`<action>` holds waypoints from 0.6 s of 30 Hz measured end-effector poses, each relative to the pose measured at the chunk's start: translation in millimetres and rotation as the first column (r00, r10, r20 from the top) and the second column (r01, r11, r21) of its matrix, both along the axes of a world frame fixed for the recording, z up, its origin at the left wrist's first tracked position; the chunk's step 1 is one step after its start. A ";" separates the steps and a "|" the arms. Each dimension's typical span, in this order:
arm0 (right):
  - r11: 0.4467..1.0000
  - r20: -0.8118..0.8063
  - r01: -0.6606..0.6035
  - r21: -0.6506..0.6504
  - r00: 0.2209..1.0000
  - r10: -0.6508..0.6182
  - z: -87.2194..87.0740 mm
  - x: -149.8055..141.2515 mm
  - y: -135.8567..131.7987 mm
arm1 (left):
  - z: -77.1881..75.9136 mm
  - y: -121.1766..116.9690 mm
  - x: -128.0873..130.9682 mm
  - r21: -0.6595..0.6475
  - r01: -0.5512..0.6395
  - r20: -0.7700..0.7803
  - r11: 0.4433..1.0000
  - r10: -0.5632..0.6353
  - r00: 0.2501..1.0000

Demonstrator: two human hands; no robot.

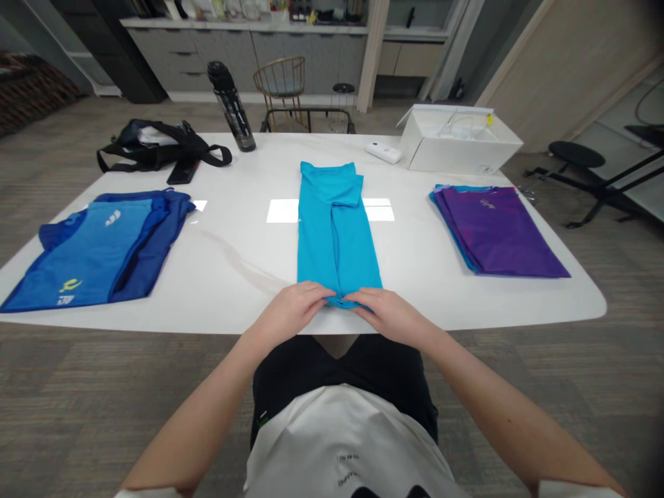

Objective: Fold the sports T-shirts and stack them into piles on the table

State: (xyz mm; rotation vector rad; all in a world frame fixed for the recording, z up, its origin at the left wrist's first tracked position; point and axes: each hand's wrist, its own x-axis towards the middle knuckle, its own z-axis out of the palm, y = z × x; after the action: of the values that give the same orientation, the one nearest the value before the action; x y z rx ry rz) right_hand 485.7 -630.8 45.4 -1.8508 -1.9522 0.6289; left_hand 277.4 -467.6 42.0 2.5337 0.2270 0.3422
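Note:
A turquoise T-shirt (316, 238) lies folded into a long narrow strip in the middle of the table, with a sleeve turned in near its far end. My left hand (298, 304) grips the left part of its near edge, fingers on top of the cloth. On the right part of that same edge, my right hand (386, 311) pinches the fabric between thumb and fingers. The fingertips of both hands almost meet at the shirt's middle, and the layers at this edge are partly hidden beneath them.
Blue garments (104, 242) lie stacked at the left of the white table (238, 304), folded purple and blue ones (508, 232) at the right. Along the far side are a black bag (171, 142), phone (182, 172), bottle (233, 111), white device (384, 152) and white box (446, 149).

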 end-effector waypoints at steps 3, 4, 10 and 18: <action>0.998 -0.124 0.002 -0.063 0.992 -0.010 14.8 18.9 19.4 | 14.9 15.8 13.2 -0.009 -0.004 -0.035 1.000 0.004 0.999; 0.997 -0.143 0.002 -0.079 0.990 -0.013 20.8 24.7 26.5 | 20.7 21.3 17.7 -0.013 -0.004 -0.046 1.000 0.003 0.999; 0.997 -0.105 0.011 -0.074 0.994 -0.019 51.1 50.2 63.0 | 46.9 52.9 40.6 -0.058 -0.030 -0.054 0.998 0.027 0.998; 0.952 -0.264 -0.131 -0.278 0.963 0.055 60.3 100.5 122.2 | 39.5 107.0 75.3 -0.360 -0.114 -0.091 0.926 0.086 0.992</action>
State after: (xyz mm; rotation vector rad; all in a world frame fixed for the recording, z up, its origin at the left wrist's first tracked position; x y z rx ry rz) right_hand 586.1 -508.6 105.6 -1.7408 -1.8635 1.1815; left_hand 352.6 -360.6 81.5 2.1727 0.4107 0.2211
